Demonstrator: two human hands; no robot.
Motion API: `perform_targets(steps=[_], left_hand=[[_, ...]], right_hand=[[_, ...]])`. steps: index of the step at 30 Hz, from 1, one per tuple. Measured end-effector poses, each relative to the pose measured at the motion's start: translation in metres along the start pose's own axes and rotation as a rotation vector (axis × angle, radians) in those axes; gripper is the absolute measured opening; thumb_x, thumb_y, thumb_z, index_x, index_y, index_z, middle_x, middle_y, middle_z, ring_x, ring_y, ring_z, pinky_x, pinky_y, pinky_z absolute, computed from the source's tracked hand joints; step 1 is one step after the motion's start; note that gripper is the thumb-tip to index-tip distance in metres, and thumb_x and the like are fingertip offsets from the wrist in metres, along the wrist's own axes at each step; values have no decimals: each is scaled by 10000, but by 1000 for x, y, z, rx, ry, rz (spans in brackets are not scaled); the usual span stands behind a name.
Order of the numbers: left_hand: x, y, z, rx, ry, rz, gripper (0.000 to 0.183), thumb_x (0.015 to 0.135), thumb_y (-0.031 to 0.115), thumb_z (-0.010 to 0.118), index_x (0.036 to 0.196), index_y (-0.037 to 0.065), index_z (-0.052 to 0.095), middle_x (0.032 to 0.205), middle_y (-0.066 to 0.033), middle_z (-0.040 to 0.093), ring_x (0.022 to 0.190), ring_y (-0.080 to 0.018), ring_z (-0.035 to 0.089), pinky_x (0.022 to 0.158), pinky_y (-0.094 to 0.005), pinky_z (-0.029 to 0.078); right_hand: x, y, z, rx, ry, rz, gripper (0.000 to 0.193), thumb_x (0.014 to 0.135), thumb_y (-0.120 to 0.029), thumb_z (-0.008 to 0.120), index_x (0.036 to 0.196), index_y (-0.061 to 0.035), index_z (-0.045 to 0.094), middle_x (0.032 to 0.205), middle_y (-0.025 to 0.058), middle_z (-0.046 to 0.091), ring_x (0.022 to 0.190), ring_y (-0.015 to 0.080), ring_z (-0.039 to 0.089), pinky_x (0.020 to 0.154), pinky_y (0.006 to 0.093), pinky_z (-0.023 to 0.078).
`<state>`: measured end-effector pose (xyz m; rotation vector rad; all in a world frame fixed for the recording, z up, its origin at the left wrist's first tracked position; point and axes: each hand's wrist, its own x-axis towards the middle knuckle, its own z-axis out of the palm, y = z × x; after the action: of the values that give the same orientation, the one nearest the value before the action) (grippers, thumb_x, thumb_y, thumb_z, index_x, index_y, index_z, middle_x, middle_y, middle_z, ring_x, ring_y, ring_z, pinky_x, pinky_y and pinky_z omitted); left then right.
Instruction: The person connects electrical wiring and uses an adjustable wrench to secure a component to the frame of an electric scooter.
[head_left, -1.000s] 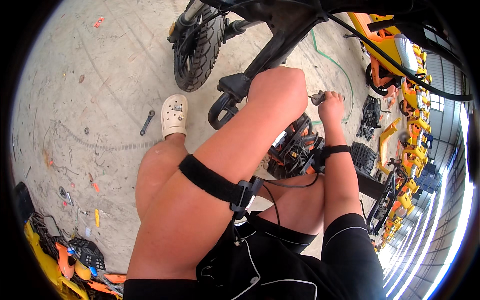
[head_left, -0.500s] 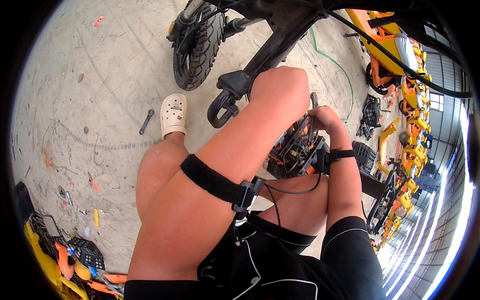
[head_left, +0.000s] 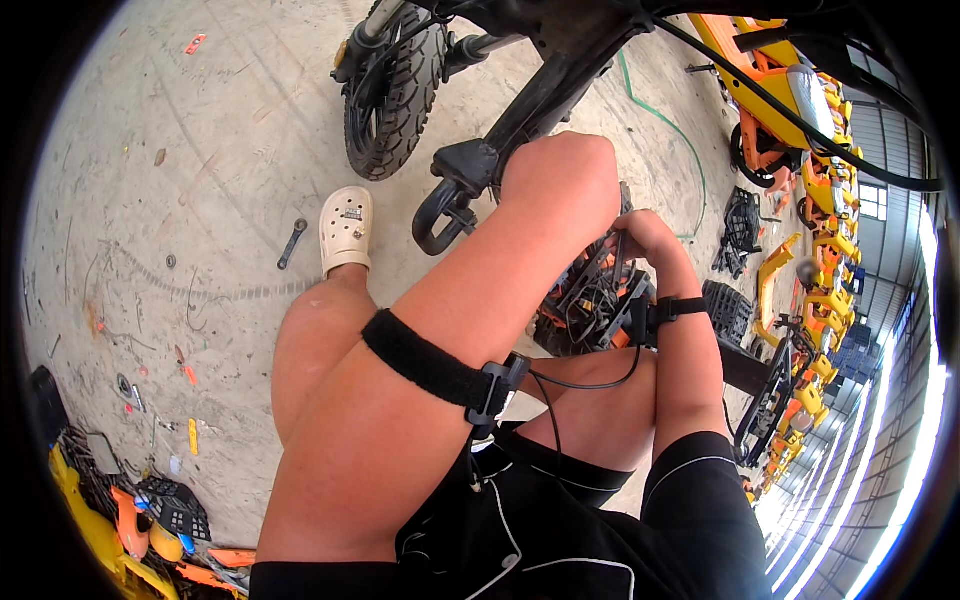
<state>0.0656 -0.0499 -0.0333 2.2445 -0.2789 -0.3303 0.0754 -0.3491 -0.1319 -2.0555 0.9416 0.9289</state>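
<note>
My left hand is bent down at the wrist beside the black frame of a motorbike; its fingers are hidden behind the hand and forearm. Close by on the right, my right hand has its fingers curled in over a small part that I cannot make out. A short dark bar end shows just above that hand. Beneath both hands lies a tangle of dark wiring and parts. A curved black tube bracket juts from the frame left of my left forearm.
A treaded front wheel stands at the top. On the concrete floor lie a wrench, a green hose and scattered scraps. Yellow motorbikes line the right side. Yellow and orange body panels are piled at lower left.
My right hand has shifted slightly left, its fingers curling further in. The dark bar near it shows less than before. My left hand looks almost unmoved.
</note>
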Motion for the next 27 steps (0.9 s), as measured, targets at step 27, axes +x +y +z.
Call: perform_targets(steps=[27], left_hand=[[5,-6,1,-16,10,-5,206,889,188,592,908,40,734,888,-192,728,880,-375,708,798,-470,566]], right_hand=[[35,12,-13,-857,983,-975,210,799,-15,550,958,-27,688,1047,160,689,1079,346,586,924,440,488]])
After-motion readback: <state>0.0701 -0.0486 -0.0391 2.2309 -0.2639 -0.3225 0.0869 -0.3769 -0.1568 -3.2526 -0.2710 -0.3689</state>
